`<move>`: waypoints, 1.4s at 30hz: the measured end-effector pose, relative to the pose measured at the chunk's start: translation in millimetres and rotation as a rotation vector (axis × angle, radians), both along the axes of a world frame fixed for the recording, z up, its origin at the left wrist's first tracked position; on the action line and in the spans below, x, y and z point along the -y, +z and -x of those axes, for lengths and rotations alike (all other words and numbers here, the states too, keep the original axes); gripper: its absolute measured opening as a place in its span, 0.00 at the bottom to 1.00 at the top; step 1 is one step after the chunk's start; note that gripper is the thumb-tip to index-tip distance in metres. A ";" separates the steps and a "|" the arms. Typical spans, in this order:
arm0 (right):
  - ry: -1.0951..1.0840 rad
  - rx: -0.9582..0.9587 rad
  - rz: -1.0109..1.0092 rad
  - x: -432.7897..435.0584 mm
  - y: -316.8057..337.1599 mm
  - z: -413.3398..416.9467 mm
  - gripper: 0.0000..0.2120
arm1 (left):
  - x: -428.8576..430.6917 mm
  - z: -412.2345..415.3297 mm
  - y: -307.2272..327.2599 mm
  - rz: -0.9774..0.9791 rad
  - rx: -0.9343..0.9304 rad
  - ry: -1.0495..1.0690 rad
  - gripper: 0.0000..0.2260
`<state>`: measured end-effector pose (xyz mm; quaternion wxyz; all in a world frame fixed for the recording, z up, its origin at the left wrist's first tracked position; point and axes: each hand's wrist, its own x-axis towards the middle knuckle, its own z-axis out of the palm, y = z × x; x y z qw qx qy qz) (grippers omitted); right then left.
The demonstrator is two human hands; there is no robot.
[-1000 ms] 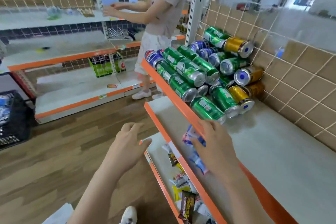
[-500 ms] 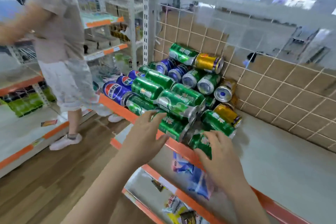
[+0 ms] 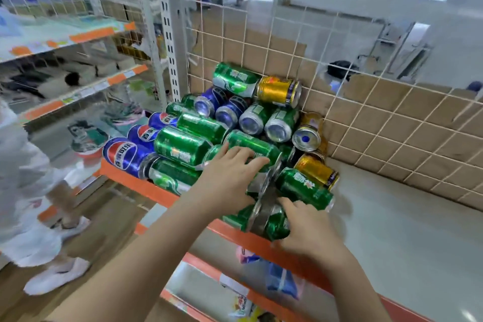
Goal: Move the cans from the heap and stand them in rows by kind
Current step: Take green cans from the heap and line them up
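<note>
Dozens of drink cans lay on their sides in a heap (image 3: 198,125) at the far left end of a pale shelf (image 3: 392,230), piled against its wire grid back (image 3: 392,117). Green cans made up most of the pile. Blue cans (image 3: 122,153) lined its left side along the shelf's orange front edge (image 3: 146,185), and gold cans (image 3: 278,90) sat on its right side, one at the very top beside a green one. None stood upright.

The left hand (image 3: 230,178) lay on the near face of the heap, its fingers stretched out fairly straight across a green can (image 3: 256,144) in the middle of the pile. The right hand (image 3: 311,232) was just beside it to the right, wrapped around the near green can (image 3: 277,225) at the orange edge, index finger over the top and the other fingers below. That can was blurred.

On a lower shelf beneath the right hand lay blue and pink packets (image 3: 282,280). At the far left another person (image 3: 23,165) in pale clothes and white shoes stood on the wooden floor.
</note>
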<state>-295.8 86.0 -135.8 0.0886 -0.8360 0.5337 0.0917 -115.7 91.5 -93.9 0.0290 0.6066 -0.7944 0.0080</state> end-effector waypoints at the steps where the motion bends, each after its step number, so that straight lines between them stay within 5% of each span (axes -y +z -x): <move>1: -0.006 0.027 0.008 0.0 -0.9 0.0 0.38 | 2.2 0.3 -1.6 0.019 -0.005 -0.003 0.34; 6: -0.062 0.181 0.063 -5.1 -2.6 2.9 0.36 | 8.4 -6.6 2.6 0.094 -0.118 -0.073 0.30; 12: -0.220 0.465 0.098 -10.7 3.8 10.7 0.37 | 9.1 -17.5 16.8 0.219 -0.464 -0.087 0.27; 17: -0.429 1.036 0.113 -25.6 9.3 13.3 0.32 | 4.2 -15.6 24.2 0.263 -0.722 -0.044 0.24; 21: -0.527 1.314 0.096 -38.6 15.4 9.9 0.33 | 0.4 -6.8 30.8 0.173 -0.945 -0.024 0.23; 26: -0.618 1.386 0.102 -60.7 21.7 11.5 0.37 | -6.6 14.4 32.3 0.006 -1.084 -0.054 0.23; 33: -0.811 1.433 0.253 -112.8 20.9 48.8 0.26 | -28.3 81.3 19.7 -0.331 -1.136 -0.214 0.15; 42: -1.057 1.569 0.435 -197.5 8.4 163.3 0.21 | -86.8 235.5 0.7 -0.563 -1.183 -0.366 0.18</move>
